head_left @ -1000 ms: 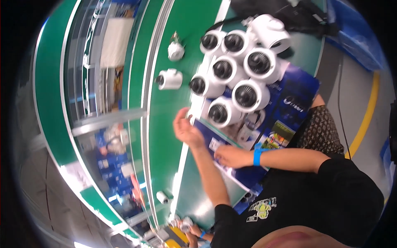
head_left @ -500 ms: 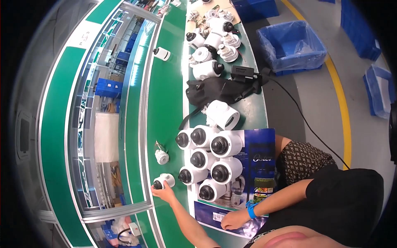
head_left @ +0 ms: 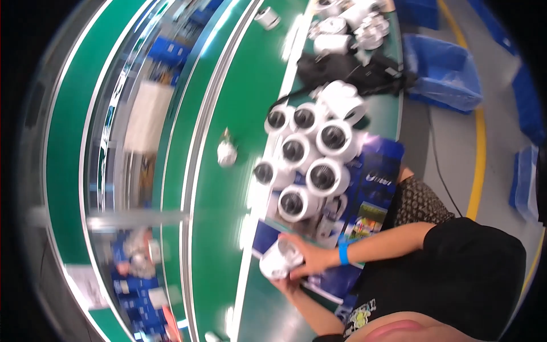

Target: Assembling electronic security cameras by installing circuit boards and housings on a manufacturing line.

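Note:
Both my hands are closed on a white security camera (head_left: 272, 265) over the near edge of the blue printed cardboard (head_left: 384, 162). My right hand (head_left: 315, 257), with a blue band at the wrist, grips its right side. From below, my left hand (head_left: 283, 285) supports it, its fingers partly hidden behind the camera. A round opening or rim on the camera faces up and right; blur hides the detail. Just beyond stand several white cameras with black domed lenses (head_left: 326, 178), grouped on the cardboard. A small white part (head_left: 227, 153) rests on the green surface to the left.
Farther up the bench lie a black bag (head_left: 325, 71) and several white camera parts (head_left: 371, 33). Another small white camera (head_left: 267, 18) stands on the green surface (head_left: 250, 85). A lined blue bin (head_left: 441, 71) is on the floor at right. Metal rails run along the left.
My left hand has brought the camera from the green surface rightward and nearer to me. My right hand has risen from the cardboard and taken hold of it too. The view has turned.

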The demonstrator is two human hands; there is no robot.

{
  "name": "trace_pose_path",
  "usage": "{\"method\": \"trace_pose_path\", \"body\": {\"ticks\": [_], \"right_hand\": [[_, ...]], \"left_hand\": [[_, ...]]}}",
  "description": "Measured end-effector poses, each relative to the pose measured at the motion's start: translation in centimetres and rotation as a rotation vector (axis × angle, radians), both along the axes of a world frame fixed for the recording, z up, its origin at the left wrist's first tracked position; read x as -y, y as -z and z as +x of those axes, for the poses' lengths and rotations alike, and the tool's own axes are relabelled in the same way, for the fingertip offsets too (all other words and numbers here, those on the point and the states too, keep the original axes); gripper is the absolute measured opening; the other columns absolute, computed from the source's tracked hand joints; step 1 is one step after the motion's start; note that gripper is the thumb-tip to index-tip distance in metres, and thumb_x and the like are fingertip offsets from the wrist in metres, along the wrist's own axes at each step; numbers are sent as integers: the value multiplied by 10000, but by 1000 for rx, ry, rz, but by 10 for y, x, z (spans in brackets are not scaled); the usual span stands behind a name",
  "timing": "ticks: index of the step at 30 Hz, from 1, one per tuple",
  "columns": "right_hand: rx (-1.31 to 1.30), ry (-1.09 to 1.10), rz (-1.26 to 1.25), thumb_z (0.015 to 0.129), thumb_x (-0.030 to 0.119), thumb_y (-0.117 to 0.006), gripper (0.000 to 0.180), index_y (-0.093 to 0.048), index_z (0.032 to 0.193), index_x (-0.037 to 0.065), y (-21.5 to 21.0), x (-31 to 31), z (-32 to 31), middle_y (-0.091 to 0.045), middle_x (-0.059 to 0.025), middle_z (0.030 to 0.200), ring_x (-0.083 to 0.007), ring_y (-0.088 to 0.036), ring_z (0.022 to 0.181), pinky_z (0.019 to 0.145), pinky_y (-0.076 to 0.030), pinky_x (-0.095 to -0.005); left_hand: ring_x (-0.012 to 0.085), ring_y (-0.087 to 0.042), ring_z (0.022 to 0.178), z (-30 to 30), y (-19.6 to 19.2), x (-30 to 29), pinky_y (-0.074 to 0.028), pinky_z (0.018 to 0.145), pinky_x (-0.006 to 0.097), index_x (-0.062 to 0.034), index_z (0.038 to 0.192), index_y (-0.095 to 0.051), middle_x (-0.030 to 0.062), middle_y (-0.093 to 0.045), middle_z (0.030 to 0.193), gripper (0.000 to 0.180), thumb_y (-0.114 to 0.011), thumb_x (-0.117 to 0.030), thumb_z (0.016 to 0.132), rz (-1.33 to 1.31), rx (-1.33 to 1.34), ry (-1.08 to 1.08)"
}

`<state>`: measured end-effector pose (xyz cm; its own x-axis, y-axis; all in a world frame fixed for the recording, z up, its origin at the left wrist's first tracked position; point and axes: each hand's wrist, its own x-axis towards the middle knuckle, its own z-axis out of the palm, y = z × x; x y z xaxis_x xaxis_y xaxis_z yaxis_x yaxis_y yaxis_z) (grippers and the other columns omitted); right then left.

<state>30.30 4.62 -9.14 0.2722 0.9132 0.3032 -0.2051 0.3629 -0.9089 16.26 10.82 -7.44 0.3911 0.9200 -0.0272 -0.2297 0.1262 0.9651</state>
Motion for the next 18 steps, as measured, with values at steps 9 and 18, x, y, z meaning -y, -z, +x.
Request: {"method": "trace_pose_path", "body": {"ticks": [9,18], "right_hand": [[-122,-38,-218,674,273,-835,907,-292,1349,3,1,2,18,-451,-179,1263,-267,-470,1193,998,-399,-360],[240,70,-27,640,233,-802,940,-255,1374,19,1,15,17,-241,-229,1390,-424,-245,1304,1091,-256,-467]], "left_hand": [[322,-542,1096,14,28,-9,-442,952,455,9,1241,-417,196,-524,1195,661,-316,-574,946,371,25,-265],[185,-585,885,28,-22,-178,-461,682,287,-13,1246,-442,103,-557,1082,478,-638,-255,883,416,-624,-385]]}}
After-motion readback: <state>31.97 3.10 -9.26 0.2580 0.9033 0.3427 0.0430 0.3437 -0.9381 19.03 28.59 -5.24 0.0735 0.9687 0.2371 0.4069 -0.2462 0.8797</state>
